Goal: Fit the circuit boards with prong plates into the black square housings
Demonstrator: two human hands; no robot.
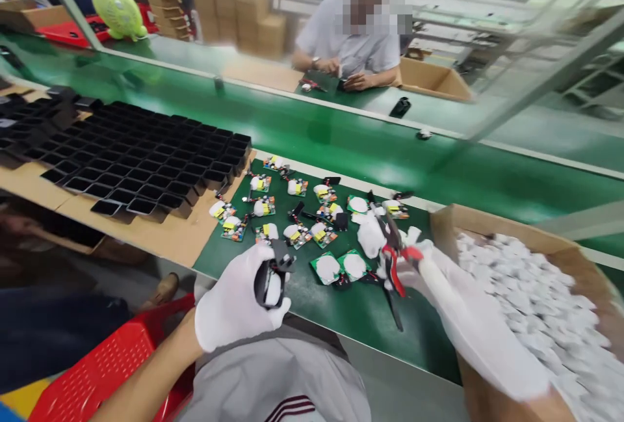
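A: Black housing (pixel 271 279) sits in the left hand (pixel 238 308), over the near edge of the green work surface (pixel 341 318), just left of the circuit boards. Gloved fingers are wrapped around it, open mouth tilted up and right, something white showing inside.

B: Right hand?

A: Right hand (pixel 458 305) is closed on red-handled pliers (pixel 394 250), tips pointing up-left toward the spread of circuit boards (pixel 297 214). Handles run along the forearm line, roughly toward the near right corner.

B: Which hand is nearer the boards?

A: Both are close. The plier tips are almost on the 2 white-faced boards (pixel 341 267) at the near side of the spread; the housing is just left of those.

B: Anything else around?

A: Black tray of empty housings (pixel 146 162) on cardboard at the left, carton of white parts (pixel 536 298) at the right edge. Another person (pixel 355 38) works across the conveyor belt (pixel 312 129).
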